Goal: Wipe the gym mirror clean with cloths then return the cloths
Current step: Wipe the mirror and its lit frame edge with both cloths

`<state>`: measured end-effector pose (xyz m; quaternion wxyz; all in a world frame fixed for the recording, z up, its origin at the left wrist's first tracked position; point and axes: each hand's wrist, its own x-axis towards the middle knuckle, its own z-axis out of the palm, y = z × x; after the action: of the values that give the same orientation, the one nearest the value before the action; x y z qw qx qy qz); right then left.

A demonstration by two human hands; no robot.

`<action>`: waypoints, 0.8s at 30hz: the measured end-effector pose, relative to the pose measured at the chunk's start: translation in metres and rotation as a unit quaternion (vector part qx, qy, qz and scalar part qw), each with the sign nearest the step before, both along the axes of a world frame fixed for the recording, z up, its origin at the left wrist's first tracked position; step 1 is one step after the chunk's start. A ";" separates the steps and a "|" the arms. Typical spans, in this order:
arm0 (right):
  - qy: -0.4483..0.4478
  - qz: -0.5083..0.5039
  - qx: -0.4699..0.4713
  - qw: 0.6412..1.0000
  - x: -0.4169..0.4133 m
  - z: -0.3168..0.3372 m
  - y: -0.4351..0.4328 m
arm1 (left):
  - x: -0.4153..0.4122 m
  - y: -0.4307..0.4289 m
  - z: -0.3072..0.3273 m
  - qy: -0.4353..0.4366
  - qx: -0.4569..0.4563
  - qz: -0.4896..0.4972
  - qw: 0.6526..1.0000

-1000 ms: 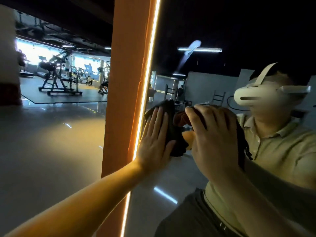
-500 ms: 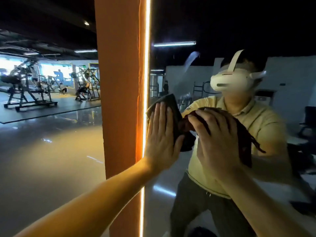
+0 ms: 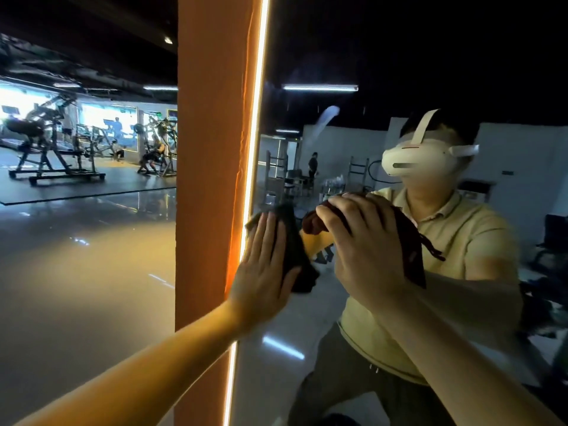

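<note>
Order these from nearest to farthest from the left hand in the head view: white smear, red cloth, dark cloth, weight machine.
1. dark cloth, under the left hand.
2. red cloth, just right.
3. white smear, higher on the mirror.
4. weight machine, far left background.

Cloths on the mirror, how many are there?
2. A black fabric cloth under the left hand by the glowing light strip; a dark red fabric cloth under the right hand.
</note>
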<state>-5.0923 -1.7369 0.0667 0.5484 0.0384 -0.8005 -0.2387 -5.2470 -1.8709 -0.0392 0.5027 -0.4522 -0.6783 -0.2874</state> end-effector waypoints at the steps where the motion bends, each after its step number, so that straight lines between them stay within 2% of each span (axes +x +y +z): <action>1: 0.003 0.004 -0.001 1.000 0.001 0.005 -0.001 | 0.003 0.011 0.022 -0.010 0.030 -0.016 0.999; 3: 0.024 0.004 -0.009 1.000 0.004 0.019 0.001 | 0.004 0.029 0.044 -0.014 0.074 -0.034 0.997; 5: 0.059 -0.005 -0.026 0.998 0.005 0.033 0.005 | -0.005 0.031 0.030 0.009 0.068 -0.038 0.997; 7: 0.074 -0.012 -0.029 0.997 0.004 0.035 0.006 | -0.018 0.015 -0.007 0.037 0.020 -0.028 0.999; 10: 0.049 -0.024 0.008 0.998 0.001 0.024 0.006 | -0.036 -0.024 -0.070 0.097 -0.080 0.060 0.990; 13: 0.044 -0.028 0.012 0.999 0.001 0.023 0.009 | -0.035 -0.048 -0.090 0.116 -0.145 0.097 0.978; 15: 0.046 -0.027 0.002 0.999 0.000 0.022 0.006 | -0.026 -0.041 -0.065 0.080 -0.122 0.063 0.987; 17: 0.049 -0.023 -0.006 0.998 -0.002 0.019 0.004 | -0.014 -0.015 -0.014 0.030 -0.035 0.018 0.999; 20: 0.045 -0.008 -0.005 0.999 0.000 0.022 0.005 | 0.001 0.029 0.047 -0.026 0.077 -0.031 0.996; 22: 0.046 0.000 -0.012 0.999 0.002 0.022 0.007 | -0.003 0.033 0.036 0.003 0.056 -0.039 0.998; 24: 0.050 0.000 -0.013 0.999 0.003 0.021 0.008 | -0.017 0.012 -0.005 0.078 -0.023 -0.007 0.997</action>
<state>-5.0895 -1.7284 0.0878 0.5883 0.0191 -0.7749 -0.2302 -5.2645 -1.8584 -0.0439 0.5410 -0.4896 -0.6406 -0.2391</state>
